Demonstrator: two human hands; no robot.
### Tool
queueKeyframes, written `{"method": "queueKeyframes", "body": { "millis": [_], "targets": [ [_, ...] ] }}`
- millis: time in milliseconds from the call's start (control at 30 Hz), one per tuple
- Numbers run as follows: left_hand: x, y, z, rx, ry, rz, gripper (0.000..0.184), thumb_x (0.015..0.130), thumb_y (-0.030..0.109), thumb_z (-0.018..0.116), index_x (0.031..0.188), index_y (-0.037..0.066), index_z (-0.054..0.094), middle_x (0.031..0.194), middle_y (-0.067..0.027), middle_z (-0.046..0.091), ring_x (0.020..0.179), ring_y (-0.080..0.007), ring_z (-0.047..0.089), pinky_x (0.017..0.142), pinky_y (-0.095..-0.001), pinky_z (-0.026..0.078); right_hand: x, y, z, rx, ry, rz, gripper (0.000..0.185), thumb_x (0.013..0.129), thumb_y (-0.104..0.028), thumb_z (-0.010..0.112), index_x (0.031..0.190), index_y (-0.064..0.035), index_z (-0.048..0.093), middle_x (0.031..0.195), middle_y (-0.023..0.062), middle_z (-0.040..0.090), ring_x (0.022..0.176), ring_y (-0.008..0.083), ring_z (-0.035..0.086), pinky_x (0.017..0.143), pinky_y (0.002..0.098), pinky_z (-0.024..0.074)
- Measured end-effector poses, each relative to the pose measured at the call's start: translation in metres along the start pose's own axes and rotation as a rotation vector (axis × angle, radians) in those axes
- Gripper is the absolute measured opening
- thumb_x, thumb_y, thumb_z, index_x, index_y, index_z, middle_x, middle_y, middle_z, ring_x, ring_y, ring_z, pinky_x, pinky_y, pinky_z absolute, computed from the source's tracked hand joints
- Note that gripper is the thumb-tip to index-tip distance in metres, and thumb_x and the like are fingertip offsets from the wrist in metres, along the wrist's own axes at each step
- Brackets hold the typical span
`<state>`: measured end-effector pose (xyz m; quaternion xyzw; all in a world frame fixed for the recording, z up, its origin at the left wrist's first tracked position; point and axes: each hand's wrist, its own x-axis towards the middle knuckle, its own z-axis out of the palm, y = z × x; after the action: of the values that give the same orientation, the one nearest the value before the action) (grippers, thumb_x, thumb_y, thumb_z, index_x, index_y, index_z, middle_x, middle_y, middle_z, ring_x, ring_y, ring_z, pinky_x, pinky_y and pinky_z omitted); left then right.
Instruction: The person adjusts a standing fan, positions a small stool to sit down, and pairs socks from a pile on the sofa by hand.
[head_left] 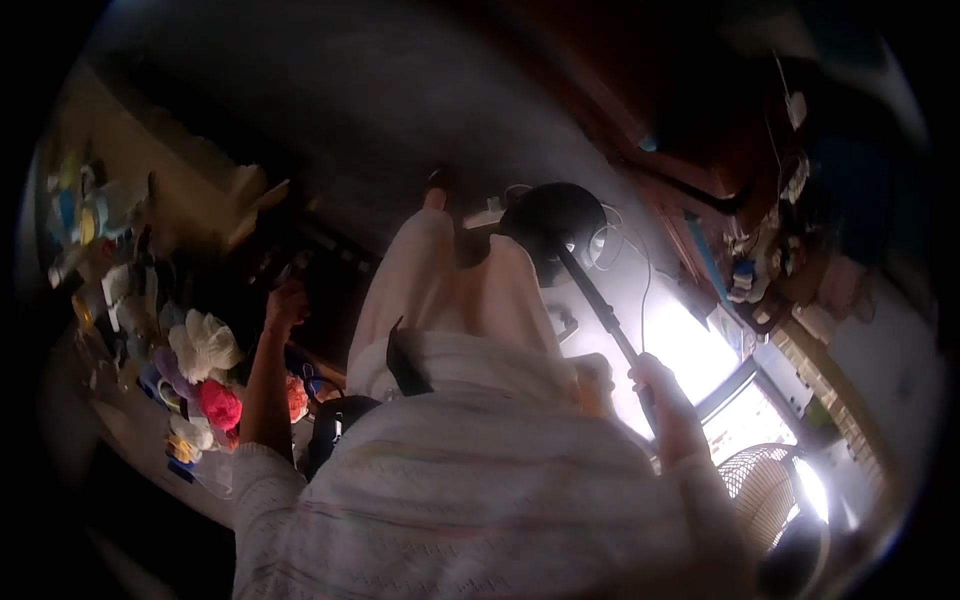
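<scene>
My right hand (656,380) is wrapped round the grey pole (600,300) of a standing fan. From the round black base (550,210) on the floor, the pole runs up towards my hand. The caged fan head (762,480) is at the lower right, near my right forearm. Out to the other side, my left hand (287,307) has its fingers curled in front of a dark area. Something small and dim shows at its fingertips, too dark to name.
Bright light falls on the floor (680,350) by a doorway at right. A thin cable (648,270) loops near the fan base. Brown wooden furniture (690,170) stands at upper right. Several bundled items, including a red one (220,405) and a white one (204,345), lie at left.
</scene>
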<state>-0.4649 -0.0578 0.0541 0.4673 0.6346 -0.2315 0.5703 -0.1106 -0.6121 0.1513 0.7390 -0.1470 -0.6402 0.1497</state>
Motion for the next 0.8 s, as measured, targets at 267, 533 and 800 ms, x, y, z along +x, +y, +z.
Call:
{"method": "queueKeyframes", "body": {
  "millis": [267, 533, 800],
  "targets": [
    [0.029, 0.037, -0.006, -0.095, -0.021, 0.184, 0.037, 0.080, 0.020, 0.056, 0.113, 0.003, 0.049, 0.083, -0.0105, 0.057, 0.065, -0.0161, 0.054, 0.052, -0.0305, 0.044, -0.012, -0.076, -0.047, -0.422, 0.169, -0.782, 0.015, 0.070, -0.005, 0.054, 0.073, 0.0094, 0.056, 0.061, 0.0150, 0.059, 0.052, 0.0216, 0.061, 0.043, 0.0316, 0.0475],
    [0.081, 0.113, -0.094, 0.031, 0.072, 0.374, 0.028, 0.076, 0.018, 0.054, 0.099, 0.003, 0.057, 0.076, -0.0093, 0.060, 0.064, -0.0174, 0.057, 0.056, -0.0288, 0.045, -0.110, -0.330, -0.085, -0.520, 0.117, -0.206, 0.021, 0.070, -0.010, 0.054, 0.060, 0.0081, 0.055, 0.060, 0.0158, 0.059, 0.050, 0.0198, 0.060, 0.047, 0.0322, 0.0466],
    [0.151, 0.128, -0.164, -0.292, 0.225, 0.447, 0.029, 0.076, 0.018, 0.052, 0.100, 0.003, 0.058, 0.077, -0.0127, 0.061, 0.070, -0.0205, 0.058, 0.065, -0.0317, 0.045, -0.065, -0.463, -0.164, -0.697, 0.103, -0.261, 0.025, 0.070, -0.021, 0.058, 0.056, -0.0002, 0.061, 0.059, 0.0081, 0.061, 0.052, 0.0171, 0.057, 0.052, 0.0322, 0.0453]
  ]
}}
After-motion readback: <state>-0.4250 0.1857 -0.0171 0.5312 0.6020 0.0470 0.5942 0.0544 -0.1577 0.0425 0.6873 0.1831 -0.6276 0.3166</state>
